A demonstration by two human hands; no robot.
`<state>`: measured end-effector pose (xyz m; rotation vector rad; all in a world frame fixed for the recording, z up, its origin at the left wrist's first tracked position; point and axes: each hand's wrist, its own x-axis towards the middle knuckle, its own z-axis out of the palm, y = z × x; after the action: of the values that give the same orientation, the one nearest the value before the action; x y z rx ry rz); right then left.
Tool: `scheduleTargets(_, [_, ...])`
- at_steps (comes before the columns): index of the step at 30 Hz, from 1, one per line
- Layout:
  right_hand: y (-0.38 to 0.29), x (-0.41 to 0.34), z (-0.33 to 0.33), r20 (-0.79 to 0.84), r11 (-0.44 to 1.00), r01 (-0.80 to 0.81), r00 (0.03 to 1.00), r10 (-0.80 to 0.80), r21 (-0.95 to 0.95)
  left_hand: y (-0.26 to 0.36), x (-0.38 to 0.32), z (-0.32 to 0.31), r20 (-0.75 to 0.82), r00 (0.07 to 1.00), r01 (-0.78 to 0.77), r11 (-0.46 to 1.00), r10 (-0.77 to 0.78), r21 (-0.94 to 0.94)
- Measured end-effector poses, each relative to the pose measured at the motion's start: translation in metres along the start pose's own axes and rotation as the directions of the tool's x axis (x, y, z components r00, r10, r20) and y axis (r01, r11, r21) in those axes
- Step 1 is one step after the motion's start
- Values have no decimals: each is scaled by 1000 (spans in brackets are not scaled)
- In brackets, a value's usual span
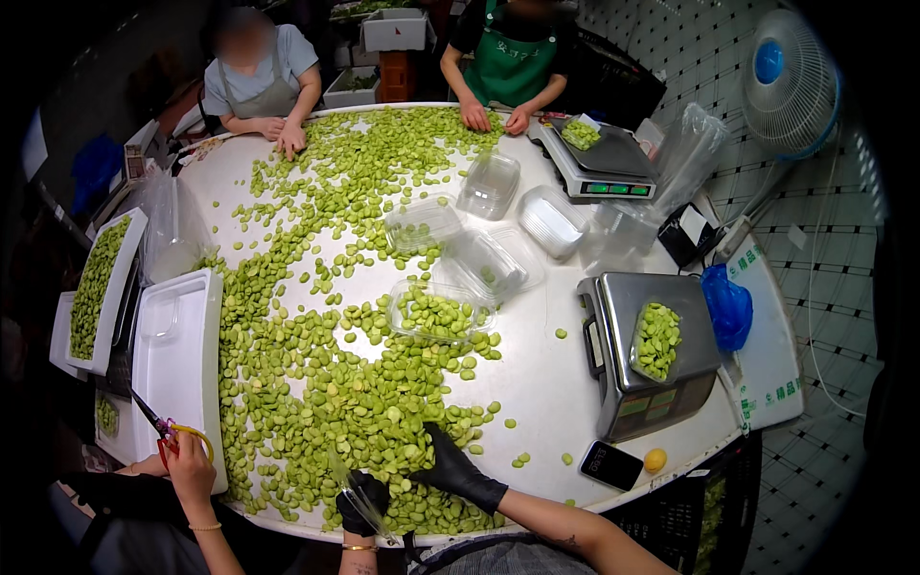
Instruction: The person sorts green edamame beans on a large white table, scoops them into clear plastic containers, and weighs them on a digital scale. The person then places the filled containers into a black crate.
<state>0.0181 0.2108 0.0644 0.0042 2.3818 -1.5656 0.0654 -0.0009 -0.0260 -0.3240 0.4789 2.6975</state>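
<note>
Shelled green broad beans (323, 402) lie heaped over the white table (532, 381). My left hand (363, 502), in a black glove, holds a clear plastic container (359, 496) tilted at the near edge of the heap. To its right, my right hand (460, 467), also black-gloved, reaches into the beans with thumb and fingers apart; whether beans lie against its palm is hard to tell. Beyond the heap, an open clear container (435, 313) holds some beans. A filled container (658, 341) rests on the near digital scale (647, 287) at the right.
Empty clear containers (489, 187) lie mid-table. A phone (611, 466) and a yellow round fruit (655, 460) sit near the right edge. At left are a white foam box (172, 359) and a co-worker's hand (190, 467) holding scissors (169, 430). Two co-workers' hands work across the table.
</note>
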Motion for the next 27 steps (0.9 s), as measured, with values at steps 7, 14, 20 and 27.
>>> scheduleTargets(7, [-11, -25, -47, 70, 996, 73, 995, -77, 61, -2, -4, 1, -9, 1000, -21, 993, 20, -120])
scheduleTargets(14, [28, -135, -74, 97, 868, -394, 893, 439, -302, -1, -2, 3, 39, 999, 41, 993, -37, -112])
scheduleTargets(20, [35, -134, -53, 203, 863, -375, 866, 457, -339, 0, -3, 16, 39, 998, 47, 993, -43, -109])
scheduleTargets(27, [31, -111, -20, 182, 894, -402, 881, 437, -199, -2, -3, 19, 58, 996, -65, 994, 70, -86])
